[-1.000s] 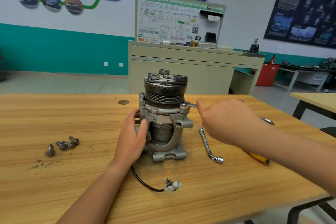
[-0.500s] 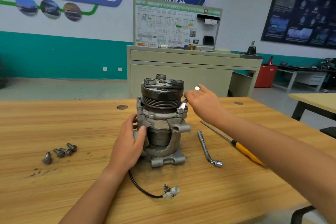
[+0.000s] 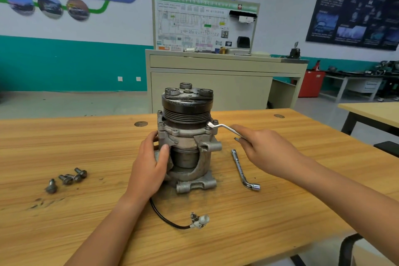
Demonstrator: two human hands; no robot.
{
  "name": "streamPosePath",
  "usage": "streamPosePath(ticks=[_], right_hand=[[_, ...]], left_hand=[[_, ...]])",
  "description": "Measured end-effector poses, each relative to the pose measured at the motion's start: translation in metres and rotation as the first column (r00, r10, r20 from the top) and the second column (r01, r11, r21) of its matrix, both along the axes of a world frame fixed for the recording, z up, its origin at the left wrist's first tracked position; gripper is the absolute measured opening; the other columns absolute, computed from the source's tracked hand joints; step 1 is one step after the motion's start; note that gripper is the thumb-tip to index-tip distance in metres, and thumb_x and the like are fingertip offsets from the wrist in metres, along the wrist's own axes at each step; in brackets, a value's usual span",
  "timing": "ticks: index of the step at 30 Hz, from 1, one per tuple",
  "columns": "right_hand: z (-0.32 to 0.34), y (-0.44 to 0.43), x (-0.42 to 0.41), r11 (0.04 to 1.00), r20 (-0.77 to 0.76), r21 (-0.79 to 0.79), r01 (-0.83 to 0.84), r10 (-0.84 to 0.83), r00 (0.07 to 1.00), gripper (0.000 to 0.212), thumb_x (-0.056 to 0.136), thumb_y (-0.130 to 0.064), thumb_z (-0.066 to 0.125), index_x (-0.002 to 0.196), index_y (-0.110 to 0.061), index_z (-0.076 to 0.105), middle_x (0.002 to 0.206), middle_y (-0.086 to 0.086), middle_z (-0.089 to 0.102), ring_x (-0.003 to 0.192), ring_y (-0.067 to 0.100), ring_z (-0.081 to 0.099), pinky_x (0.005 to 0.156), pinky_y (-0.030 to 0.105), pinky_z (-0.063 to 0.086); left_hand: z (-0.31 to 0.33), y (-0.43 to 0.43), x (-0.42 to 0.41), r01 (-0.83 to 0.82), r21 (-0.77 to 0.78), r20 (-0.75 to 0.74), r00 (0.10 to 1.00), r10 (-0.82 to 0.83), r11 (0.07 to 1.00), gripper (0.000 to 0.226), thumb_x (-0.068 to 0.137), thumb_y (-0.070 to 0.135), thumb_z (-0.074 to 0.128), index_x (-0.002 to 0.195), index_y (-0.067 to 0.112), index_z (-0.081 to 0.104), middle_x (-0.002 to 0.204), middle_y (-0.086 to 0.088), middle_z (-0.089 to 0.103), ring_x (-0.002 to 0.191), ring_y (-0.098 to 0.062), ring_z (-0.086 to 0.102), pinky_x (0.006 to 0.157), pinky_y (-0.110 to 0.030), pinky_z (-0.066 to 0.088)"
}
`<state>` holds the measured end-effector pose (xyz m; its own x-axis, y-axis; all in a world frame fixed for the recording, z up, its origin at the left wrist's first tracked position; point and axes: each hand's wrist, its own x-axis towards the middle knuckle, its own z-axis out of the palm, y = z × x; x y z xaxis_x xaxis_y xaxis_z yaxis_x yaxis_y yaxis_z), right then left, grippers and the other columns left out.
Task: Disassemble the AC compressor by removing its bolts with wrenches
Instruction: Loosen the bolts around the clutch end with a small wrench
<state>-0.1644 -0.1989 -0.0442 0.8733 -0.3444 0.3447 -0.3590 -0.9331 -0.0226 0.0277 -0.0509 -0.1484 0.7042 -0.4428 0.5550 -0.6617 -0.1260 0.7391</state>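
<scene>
The AC compressor [image 3: 187, 134] stands upright on the wooden table [image 3: 64, 211], its dark pulley on top. My left hand [image 3: 151, 166] grips the compressor's left side, thumb across the front. A slim ring wrench [image 3: 224, 128] sits on a bolt at the compressor's upper right flange. My right hand [image 3: 265, 153] holds the wrench's handle end, out to the right of the body. Several removed bolts [image 3: 69, 178] lie loose on the table at the left.
An L-shaped socket wrench [image 3: 243, 170] lies on the table right of the compressor. The compressor's black cable with a white connector [image 3: 199, 221] trails toward the front edge. A beige training cabinet [image 3: 216, 80] stands behind the table. Another table [image 3: 371, 112] is at right.
My right hand has swung the wrench handle from behind the compressor round to the right and toward me. The left hand keeps its hold. The yellow-handled screwdriver is now hidden under my right arm.
</scene>
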Motion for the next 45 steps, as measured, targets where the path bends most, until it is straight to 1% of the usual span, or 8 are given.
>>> streamPosePath(ticks=[6,10,15,24,29,34,42,45], right_hand=[[0.023,0.039,0.005,0.907,-0.165,-0.409,0.098,-0.179,0.970,0.060,0.087,0.003,0.041,0.142,-0.008,0.017,0.074,0.004,0.051,0.052,0.016,0.037,0.039,0.027,0.022],[0.026,0.067,0.016,0.865,-0.282,-0.501,0.041,-0.208,0.937,0.057,0.089,0.008,0.037,0.140,0.011,0.011,0.119,0.023,0.052,0.091,0.031,0.059,0.046,0.027,0.029],[0.037,0.042,0.014,0.825,-0.295,-0.565,0.010,-0.213,0.931,0.052,0.091,-0.005,0.042,0.139,-0.001,0.023,0.063,0.001,0.043,0.048,0.014,0.038,0.036,0.026,0.023],[0.044,-0.002,0.028,0.772,-0.330,-0.635,-0.022,-0.246,0.912,0.046,0.091,-0.004,0.049,0.133,-0.009,0.032,0.060,0.000,0.032,0.047,0.013,0.030,0.039,0.023,0.023],[0.021,-0.029,0.050,0.799,-0.120,-0.600,-0.019,-0.067,0.991,0.033,0.085,0.002,0.054,0.116,-0.007,0.049,0.089,0.005,0.060,0.079,0.021,0.058,0.063,0.026,0.041],[0.011,-0.028,0.083,0.831,0.180,-0.548,-0.095,0.228,0.957,0.023,0.049,0.014,0.076,0.064,0.000,0.066,0.056,0.011,0.063,0.049,0.022,0.060,0.055,0.025,0.048],[0.007,-0.033,0.038,0.993,0.475,0.114,-0.043,-0.016,0.880,0.027,0.098,-0.020,0.040,0.118,-0.010,0.053,0.069,0.005,0.059,0.060,0.024,0.055,0.053,0.037,0.046],[-0.003,-0.020,0.014,0.990,0.312,0.106,-0.088,0.051,0.949,0.027,0.097,-0.022,0.039,0.120,-0.015,0.052,0.061,-0.004,0.052,0.055,0.016,0.051,0.048,0.029,0.039]], left_hand=[[-0.001,0.000,0.000,0.003,-0.023,-0.021,1.000,-0.004,1.000,0.049,0.094,0.036,0.040,0.140,0.019,0.037,0.134,-0.003,0.049,0.121,-0.021,0.049,0.100,-0.046,0.042],[-0.002,-0.001,0.000,0.000,-0.040,-0.033,0.999,-0.001,0.999,0.045,0.096,0.032,0.041,0.139,0.020,0.037,0.133,-0.002,0.050,0.120,-0.020,0.050,0.100,-0.046,0.042],[-0.001,-0.001,0.000,0.013,-0.041,-0.040,0.999,-0.015,0.999,0.045,0.095,0.035,0.040,0.139,0.022,0.037,0.133,0.000,0.050,0.120,-0.017,0.049,0.099,-0.045,0.044],[0.000,-0.002,-0.002,0.013,-0.069,-0.058,0.998,-0.017,0.998,0.050,0.092,0.039,0.039,0.139,0.022,0.037,0.134,0.002,0.049,0.121,-0.015,0.048,0.100,-0.045,0.043],[-0.001,-0.003,-0.002,-0.011,-0.070,-0.043,0.999,0.009,0.998,0.047,0.095,0.036,0.040,0.140,0.023,0.036,0.135,0.002,0.048,0.122,-0.013,0.046,0.101,-0.041,0.042],[-0.002,-0.003,-0.001,-0.023,-0.056,-0.062,0.998,0.019,0.998,0.050,0.094,0.039,0.038,0.141,0.021,0.035,0.136,0.002,0.048,0.123,-0.012,0.045,0.102,-0.039,0.040],[-0.003,-0.004,0.000,-0.043,-0.041,-0.055,0.998,0.041,0.998,0.047,0.096,0.037,0.038,0.140,0.020,0.036,0.135,-0.001,0.048,0.120,-0.015,0.047,0.100,-0.039,0.041],[-0.004,-0.004,-0.001,-0.119,0.028,-0.011,0.993,0.119,0.993,0.053,0.095,0.043,0.035,0.141,0.017,0.036,0.132,-0.006,0.050,0.116,-0.021,0.049,0.093,-0.039,0.044]])
